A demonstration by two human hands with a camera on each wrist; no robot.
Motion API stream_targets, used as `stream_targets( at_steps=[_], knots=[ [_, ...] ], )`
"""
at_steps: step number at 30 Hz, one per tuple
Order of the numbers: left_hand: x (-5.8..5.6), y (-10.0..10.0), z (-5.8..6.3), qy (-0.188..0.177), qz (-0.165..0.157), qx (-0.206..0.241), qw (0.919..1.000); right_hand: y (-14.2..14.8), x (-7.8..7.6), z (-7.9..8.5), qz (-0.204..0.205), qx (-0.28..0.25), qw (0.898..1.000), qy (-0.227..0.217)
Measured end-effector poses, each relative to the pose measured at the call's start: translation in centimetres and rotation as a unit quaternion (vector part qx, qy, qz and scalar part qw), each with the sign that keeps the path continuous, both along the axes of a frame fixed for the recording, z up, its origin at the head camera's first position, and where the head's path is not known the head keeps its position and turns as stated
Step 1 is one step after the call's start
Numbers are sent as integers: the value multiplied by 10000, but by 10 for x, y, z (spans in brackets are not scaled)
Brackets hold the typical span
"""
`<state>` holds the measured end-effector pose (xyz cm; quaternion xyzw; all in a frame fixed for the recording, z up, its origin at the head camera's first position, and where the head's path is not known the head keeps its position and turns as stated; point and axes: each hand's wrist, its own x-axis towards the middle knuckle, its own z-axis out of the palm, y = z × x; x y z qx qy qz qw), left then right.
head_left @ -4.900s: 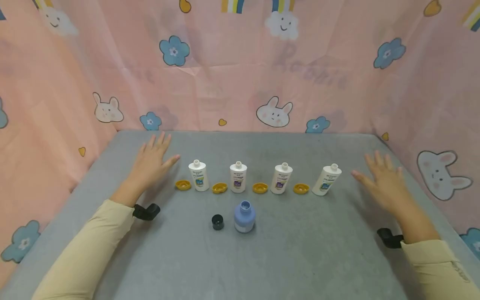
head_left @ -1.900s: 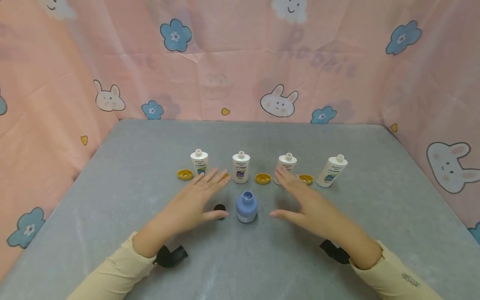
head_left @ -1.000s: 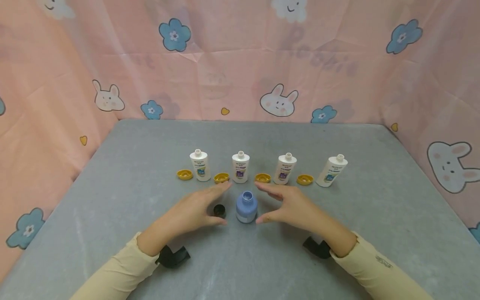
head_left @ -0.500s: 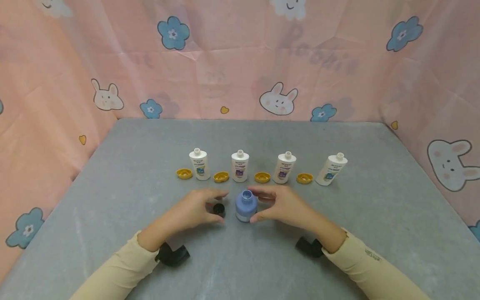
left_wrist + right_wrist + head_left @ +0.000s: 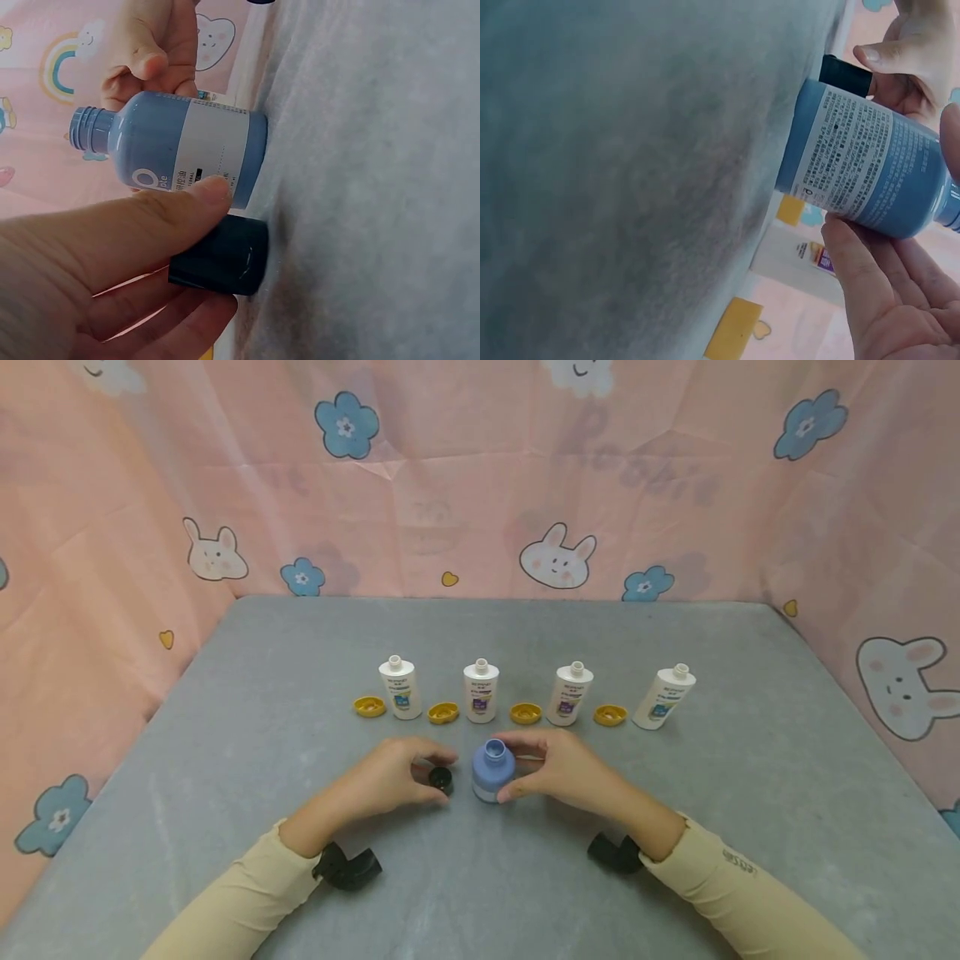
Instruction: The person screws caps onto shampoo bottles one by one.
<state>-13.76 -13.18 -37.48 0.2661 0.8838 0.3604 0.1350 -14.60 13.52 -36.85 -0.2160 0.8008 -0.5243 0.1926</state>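
Observation:
An uncapped blue bottle [image 5: 492, 774] with a threaded neck and white label stands upright near the middle of the grey table. My right hand [image 5: 567, 774] curves round its right side, thumb at the front and fingers behind; in the right wrist view the fingers lie along the bottle [image 5: 862, 154]. A black cap [image 5: 441, 779] sits on the table just left of the bottle. My left hand [image 5: 386, 783] curls round this cap, thumb in front and fingers at the far side. In the left wrist view the fingers touch the cap [image 5: 225, 259], and the thumb partly covers it.
Behind stand white uncapped bottles in a row, such as the leftmost white bottle [image 5: 401, 689] and the slanted rightmost one [image 5: 663, 697]. Several yellow caps, one of them a yellow cap [image 5: 526, 713], lie between. A pink printed curtain [image 5: 450, 477] surrounds the grey table [image 5: 480, 893].
Both hands came in from wide apart at the table's sides to the middle. My right hand closed in on the blue bottle, my left on the black cap. The bottles have stayed in place.

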Motion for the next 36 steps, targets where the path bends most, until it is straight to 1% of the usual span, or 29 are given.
stream_targets(
  at_steps=[6, 13, 18, 20, 22, 25, 28, 31, 33, 36],
  knots=[
    [-1, -1, -4, -51, 53, 55, 10000, -2, -1, 0, -76, 177, 9997, -147],
    [-3, -3, -2, -210, 129, 197, 9995, -3, -5, -1, -34, 228, 9996, -146],
    [-2, -3, -1, -378, 229, 448, 9980, -4, -6, -3, 103, 174, 9988, -437],
    [-2, -3, 1, -384, 317, 549, 9972, -4, -6, -3, 116, 190, 9983, -535],
    [-2, -3, 3, -328, 388, 608, 9969, -5, -6, -2, 106, 227, 9982, -542],
    [-4, -3, 11, -244, 495, 670, 9962, -5, -7, 0, 78, 335, 9981, -510],
    [-7, -3, 23, -245, 665, 692, 9951, -3, -7, 2, 16, 385, 9980, -492],
    [-10, 0, 37, -290, 751, 784, 9937, 2, -8, 6, -58, 358, 9983, -453],
    [-12, 2, 45, -283, 713, 823, 9936, 6, -9, 11, -83, 317, 9986, -409],
    [-15, 8, 54, -285, 597, 922, 9935, 11, -8, 17, -132, 249, 9989, -386]
  ],
)
